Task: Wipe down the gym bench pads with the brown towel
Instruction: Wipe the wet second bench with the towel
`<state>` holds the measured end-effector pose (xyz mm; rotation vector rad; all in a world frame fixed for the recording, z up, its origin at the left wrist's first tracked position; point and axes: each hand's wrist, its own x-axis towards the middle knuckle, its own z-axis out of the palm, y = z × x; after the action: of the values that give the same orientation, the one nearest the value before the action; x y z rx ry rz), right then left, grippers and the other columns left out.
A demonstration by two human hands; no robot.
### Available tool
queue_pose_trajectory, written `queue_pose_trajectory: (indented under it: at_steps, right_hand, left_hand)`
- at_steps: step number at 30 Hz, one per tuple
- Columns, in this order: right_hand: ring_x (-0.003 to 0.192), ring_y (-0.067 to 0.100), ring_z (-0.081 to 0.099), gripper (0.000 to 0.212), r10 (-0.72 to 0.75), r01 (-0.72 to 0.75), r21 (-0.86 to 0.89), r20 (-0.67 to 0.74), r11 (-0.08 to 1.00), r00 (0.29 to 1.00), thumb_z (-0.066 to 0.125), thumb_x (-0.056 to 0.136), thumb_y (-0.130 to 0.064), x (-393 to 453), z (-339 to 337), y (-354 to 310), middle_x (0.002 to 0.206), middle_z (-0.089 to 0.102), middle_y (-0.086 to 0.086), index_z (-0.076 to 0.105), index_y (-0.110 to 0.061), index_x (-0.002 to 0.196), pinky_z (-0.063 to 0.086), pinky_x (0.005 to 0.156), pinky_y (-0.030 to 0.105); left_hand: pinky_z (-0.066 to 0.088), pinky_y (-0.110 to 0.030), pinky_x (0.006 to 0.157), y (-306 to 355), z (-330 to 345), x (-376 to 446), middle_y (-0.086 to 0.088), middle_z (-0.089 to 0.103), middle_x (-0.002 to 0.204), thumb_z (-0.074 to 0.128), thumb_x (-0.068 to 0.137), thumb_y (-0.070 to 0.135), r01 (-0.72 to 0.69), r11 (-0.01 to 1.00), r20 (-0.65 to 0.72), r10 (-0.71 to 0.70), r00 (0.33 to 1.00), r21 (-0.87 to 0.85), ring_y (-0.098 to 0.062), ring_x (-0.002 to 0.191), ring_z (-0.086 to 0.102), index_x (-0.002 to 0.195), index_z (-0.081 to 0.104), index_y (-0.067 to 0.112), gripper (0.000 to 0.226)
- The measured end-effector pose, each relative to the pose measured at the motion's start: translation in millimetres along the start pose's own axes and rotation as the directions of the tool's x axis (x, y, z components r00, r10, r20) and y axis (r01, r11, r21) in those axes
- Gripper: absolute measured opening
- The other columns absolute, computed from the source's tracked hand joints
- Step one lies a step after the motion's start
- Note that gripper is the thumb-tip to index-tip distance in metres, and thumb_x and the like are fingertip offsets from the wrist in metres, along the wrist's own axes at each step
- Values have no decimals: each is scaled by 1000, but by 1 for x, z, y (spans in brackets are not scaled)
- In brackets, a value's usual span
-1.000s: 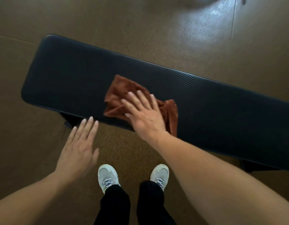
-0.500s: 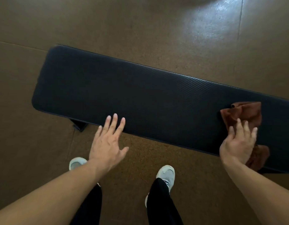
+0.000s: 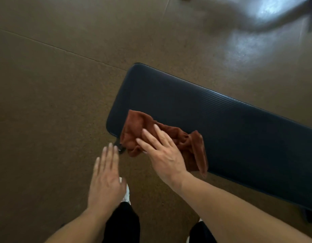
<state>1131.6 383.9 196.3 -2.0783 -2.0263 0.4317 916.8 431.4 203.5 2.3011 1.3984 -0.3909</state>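
Now right hand, fingers flat, presses crumpled brown towel back at black padded bench end; full-length pass done; left hand idle, fingers straight.

Bare forearms, no sleeves; black trousers; white shoe.
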Motion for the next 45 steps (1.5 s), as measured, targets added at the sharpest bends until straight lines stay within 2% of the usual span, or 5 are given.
queue_pose_trajectory:
  at_steps: [7,14,27,36,45]
  right_hand:
    - [160,28,12,48,-117,127,-69,144,989,983,46,109,-32,164,1,-41,168,31,-3,40,-36,156,13,129,49]
    - [160,20,8,46,151,-144,-73,94,987,984,30,112,-41,232,-32,4,169,29,-8,41,-35,157,2,129,41]
    - [160,15,7,49,655,-654,48,-85,755,751,28,113,-39,73,-63,121,170,20,-14,26,-38,162,5,130,38]
    - [160,17,5,51,855,-850,119,-161,513,493,28,112,-36,-64,-59,140,172,18,-10,26,-32,163,5,130,42]
    - [158,26,18,47,728,-728,81,-181,681,661,39,110,-40,-101,-18,57,166,34,-5,39,-32,157,21,126,51]
  left_hand:
    - [-8,-32,126,-96,-38,40,1,-18,168,67,89,29,122,992,71,-119,990,-45,-11,154,-21,160,-14,18,108]
    - [-12,-31,123,-101,-46,62,6,-23,165,60,96,34,57,994,123,-45,991,-92,-8,151,-25,156,-20,24,101]
    - [10,-36,127,-38,-35,49,-2,33,164,43,102,43,-159,986,440,118,890,58,-18,157,9,149,42,20,53]
    - [35,-30,112,15,-37,43,5,55,140,47,104,42,-233,972,483,187,855,38,-14,131,46,148,44,25,47]
    - [37,-31,111,55,-15,4,2,56,141,49,102,39,-186,978,539,104,836,99,-15,132,48,148,46,22,48]
